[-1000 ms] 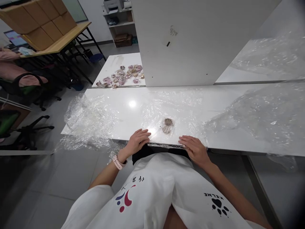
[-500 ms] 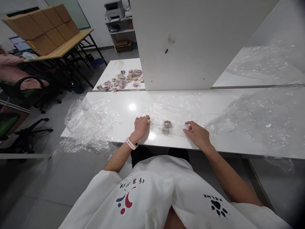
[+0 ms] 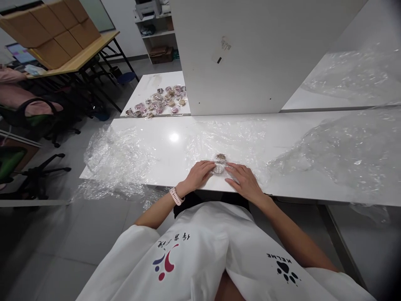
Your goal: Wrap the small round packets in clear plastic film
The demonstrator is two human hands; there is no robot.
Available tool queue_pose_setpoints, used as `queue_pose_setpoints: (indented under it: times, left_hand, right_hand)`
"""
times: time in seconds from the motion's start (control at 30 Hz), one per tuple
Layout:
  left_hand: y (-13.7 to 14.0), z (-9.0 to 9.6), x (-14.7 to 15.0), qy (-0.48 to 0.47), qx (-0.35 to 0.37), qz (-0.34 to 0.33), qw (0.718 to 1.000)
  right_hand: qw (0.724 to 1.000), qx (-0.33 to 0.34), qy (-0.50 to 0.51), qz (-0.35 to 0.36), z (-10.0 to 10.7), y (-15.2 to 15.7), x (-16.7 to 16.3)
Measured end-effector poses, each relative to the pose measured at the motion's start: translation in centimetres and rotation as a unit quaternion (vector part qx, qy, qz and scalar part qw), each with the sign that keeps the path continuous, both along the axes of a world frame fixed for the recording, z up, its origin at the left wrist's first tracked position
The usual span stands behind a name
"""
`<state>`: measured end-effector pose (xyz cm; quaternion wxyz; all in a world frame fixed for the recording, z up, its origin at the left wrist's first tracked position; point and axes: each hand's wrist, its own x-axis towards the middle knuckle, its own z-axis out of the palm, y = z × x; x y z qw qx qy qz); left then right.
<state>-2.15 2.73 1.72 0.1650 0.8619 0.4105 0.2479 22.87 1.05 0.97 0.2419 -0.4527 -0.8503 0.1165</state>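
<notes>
A sheet of clear plastic wrap (image 3: 232, 133) lies on the white table in front of me. On its near part sit a small brown round item (image 3: 221, 156) and, just nearer to me, a whitish one (image 3: 218, 169) covered by wrap; their exact kind is too small to tell. My left hand (image 3: 200, 173) lies at the left of the whitish item, fingers stretched out and touching the wrap. From the right, my right hand (image 3: 244, 180) rests with its fingers extended and thumb apart, fingertips beside the same item. Neither hand grips anything visibly.
Crumpled plastic wrap (image 3: 120, 156) hangs over the table's left front edge, and a larger heap (image 3: 354, 146) covers the right. Several small wrapped items (image 3: 159, 102) lie on a surface behind. A white panel (image 3: 238, 83) stands at the back. A person (image 3: 19, 94) sits far left.
Both hands have moved inward from the wrap's sides to the two small items. The fingers, bent before at the edges, now lie stretched out, with wrap over the nearer item.
</notes>
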Motion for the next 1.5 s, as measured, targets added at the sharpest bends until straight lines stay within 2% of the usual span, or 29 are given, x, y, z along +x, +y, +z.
queue_pose_setpoints:
  times: [0.1, 0.17, 0.27, 0.37, 0.43, 0.5, 0.57, 0.63, 0.67, 0.73, 0.77, 0.8, 0.9, 1.0, 1.07, 1.17, 1.2, 1.23, 1.3, 1.37, 1.43, 1.5]
  left_hand:
    - [1.6, 0.4, 0.1, 0.015, -0.025, 0.037, 0.999]
    - [2.6, 1.0, 0.3, 0.022, -0.061, 0.067, 0.996]
    - [4.5, 2.0, 0.9, 0.014, -0.135, 0.115, 0.984]
    - [6.6, 2.4, 1.6, 0.010, -0.192, 0.161, 0.968]
    - [7.4, 2.4, 1.8, 0.022, -0.211, 0.187, 0.959]
    - [7.2, 2.4, 1.7, 0.041, -0.184, 0.209, 0.960]
    - [6.0, 2.2, 1.2, 0.051, -0.099, 0.210, 0.971]
    - [4.2, 1.9, 0.5, 0.048, -0.007, 0.154, 0.987]
    - [3.3, 1.7, 0.1, 0.045, 0.023, 0.107, 0.993]
    - [2.1, 1.0, -0.4, 0.045, 0.042, 0.019, 0.998]
    - [1.9, 0.7, -0.6, 0.045, 0.039, -0.001, 0.998]
    - [1.9, 0.3, -0.7, 0.042, 0.033, -0.003, 0.999]
    - [3.2, -0.2, -0.6, 0.028, 0.006, 0.046, 0.999]
    - [4.7, 0.7, -0.6, 0.035, -0.039, 0.103, 0.993]
    - [5.2, 1.7, -0.7, 0.032, -0.092, 0.118, 0.988]
    - [5.7, 3.1, -0.6, 0.034, -0.195, 0.110, 0.974]
    - [5.8, 3.4, -0.5, 0.049, -0.219, 0.112, 0.968]
    - [5.9, 3.6, -0.3, 0.070, -0.225, 0.124, 0.964]
    - [5.6, 3.8, 0.1, 0.108, -0.162, 0.165, 0.967]
    - [4.7, 3.4, 0.2, 0.113, -0.034, 0.172, 0.978]
    - [3.0, 2.6, 0.0, 0.094, 0.067, 0.112, 0.987]
    - [1.3, 1.5, -0.5, 0.081, 0.099, 0.041, 0.991]
  right_hand:
    - [0.999, -0.007, 0.031, -0.019, 0.0, 1.1, 0.3]
    - [0.998, -0.035, 0.044, -0.038, 0.5, 2.1, 0.5]
    - [0.985, -0.137, 0.061, -0.084, 1.8, 4.2, 0.6]
    - [0.955, -0.250, 0.080, -0.138, 2.9, 6.7, 0.2]
    - [0.947, -0.269, 0.052, -0.171, 3.3, 7.6, -0.2]
    - [0.961, -0.202, 0.006, -0.190, 3.3, 7.5, -0.6]
    - [0.981, -0.080, -0.018, -0.176, 2.8, 6.5, -0.6]
    - [0.993, 0.022, -0.020, -0.112, 1.9, 5.0, -0.1]
    - [0.996, 0.049, -0.022, -0.071, 1.4, 4.3, 0.2]
    - [0.997, 0.063, -0.032, -0.008, 0.3, 3.4, 0.8]
    - [0.998, 0.058, -0.036, 0.004, -0.2, 3.3, 1.0]
    - [0.998, 0.053, -0.036, 0.003, -0.6, 3.3, 1.1]
    - [0.999, 0.035, -0.017, -0.031, -0.9, 4.1, 0.9]
    - [0.998, -0.002, 0.012, -0.068, 0.2, 4.9, 0.8]
    - [0.993, -0.083, 0.036, -0.071, 1.6, 5.2, 1.0]
    - [0.967, -0.247, 0.039, -0.050, 3.6, 5.8, 1.1]
    - [0.958, -0.277, 0.019, -0.063, 4.1, 6.1, 1.0]
    - [0.955, -0.281, -0.009, -0.092, 4.5, 6.3, 0.8]
    - [0.965, -0.204, -0.064, -0.154, 4.9, 6.4, 0.4]
    - [0.982, -0.068, -0.080, -0.160, 4.8, 5.8, 0.1]
    - [0.993, 0.041, -0.059, -0.097, 4.0, 4.5, 0.2]
    - [0.996, 0.079, -0.042, -0.025, 2.8, 3.0, 0.5]
